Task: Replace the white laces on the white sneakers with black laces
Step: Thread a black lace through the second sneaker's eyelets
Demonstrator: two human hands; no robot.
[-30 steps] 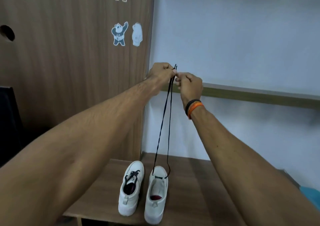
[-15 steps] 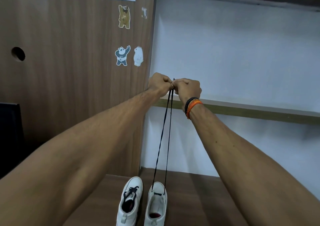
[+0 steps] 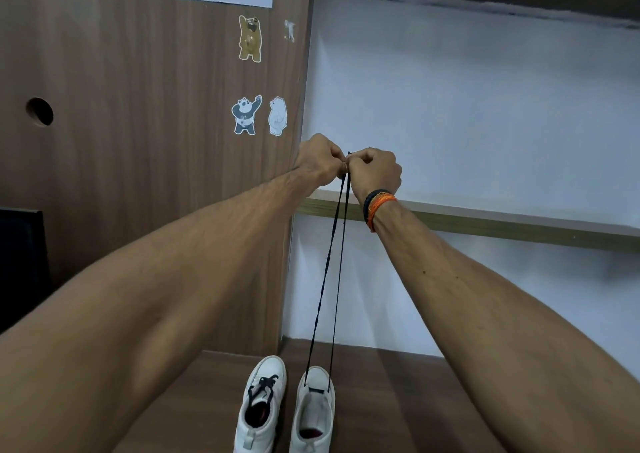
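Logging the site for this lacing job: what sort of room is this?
Probably a bedroom or dorm study nook: a wooden desk under a wall shelf, and bear stickers on the wood-grain side panel. Nothing suggests a workshop.

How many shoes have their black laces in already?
One looks done: the left sneaker already has black lacing criss-crossed up its front. In hand: the black lace runs through the bottom holes of the right sneaker, and the left hand and right hand pinch its two ends held up together. Left: lacing the rest of that shoe.
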